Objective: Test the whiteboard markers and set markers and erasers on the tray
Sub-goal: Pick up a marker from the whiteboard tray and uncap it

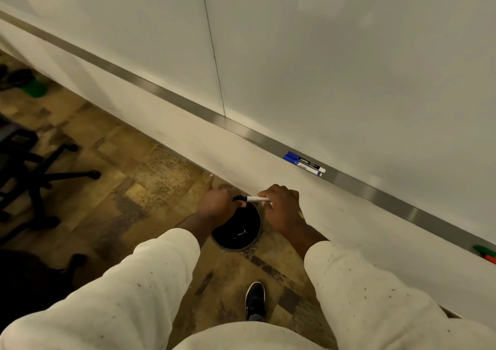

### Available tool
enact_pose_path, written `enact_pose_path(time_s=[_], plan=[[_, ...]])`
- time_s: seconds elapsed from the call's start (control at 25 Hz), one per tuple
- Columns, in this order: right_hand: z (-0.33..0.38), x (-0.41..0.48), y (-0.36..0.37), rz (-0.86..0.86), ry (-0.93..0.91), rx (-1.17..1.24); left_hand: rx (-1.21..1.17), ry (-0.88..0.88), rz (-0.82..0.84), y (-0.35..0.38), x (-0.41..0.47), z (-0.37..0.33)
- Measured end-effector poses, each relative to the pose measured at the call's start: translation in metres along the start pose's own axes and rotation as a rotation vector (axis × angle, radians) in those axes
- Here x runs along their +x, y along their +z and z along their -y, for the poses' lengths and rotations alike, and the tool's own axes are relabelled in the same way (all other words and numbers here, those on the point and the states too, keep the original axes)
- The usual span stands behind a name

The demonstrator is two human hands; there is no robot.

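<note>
A black-capped marker lies level between a person's two hands, held low beside the wall and directly above a round black bin on the floor. The right hand is curled round the white barrel, while the left hand pinches the black cap, one finger sticking out. The hands are close together, joined by the pen. From where I stand this looks like the cap coming off for a test stroke, though it could equally be going on. Done well, the pull runs straight along the barrel with the right hand firm, so the tip does not smear fingers or cream sleeves. The cap is best kept in the left hand rather than dropped in the bin below. The whiteboard for the stroke rises just ahead. On its steel tray, two blue markers lie side by side to the right, and a green and a red one lie farther right. An office chair stands well to the left.
</note>
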State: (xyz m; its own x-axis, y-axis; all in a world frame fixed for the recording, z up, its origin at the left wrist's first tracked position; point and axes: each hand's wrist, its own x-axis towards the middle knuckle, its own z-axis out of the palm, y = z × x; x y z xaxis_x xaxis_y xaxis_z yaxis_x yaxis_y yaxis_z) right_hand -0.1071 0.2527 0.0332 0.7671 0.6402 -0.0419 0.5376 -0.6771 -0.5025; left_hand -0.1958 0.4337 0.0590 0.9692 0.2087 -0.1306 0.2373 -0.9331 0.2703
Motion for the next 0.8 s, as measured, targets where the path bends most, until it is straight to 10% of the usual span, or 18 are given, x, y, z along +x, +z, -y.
enact_pose_path(time_s=[0.8], plan=[[-0.040,0.012,-0.013,0.109,0.052,-0.236,0.138,0.050,0.090,-0.011,0.039,-0.020]])
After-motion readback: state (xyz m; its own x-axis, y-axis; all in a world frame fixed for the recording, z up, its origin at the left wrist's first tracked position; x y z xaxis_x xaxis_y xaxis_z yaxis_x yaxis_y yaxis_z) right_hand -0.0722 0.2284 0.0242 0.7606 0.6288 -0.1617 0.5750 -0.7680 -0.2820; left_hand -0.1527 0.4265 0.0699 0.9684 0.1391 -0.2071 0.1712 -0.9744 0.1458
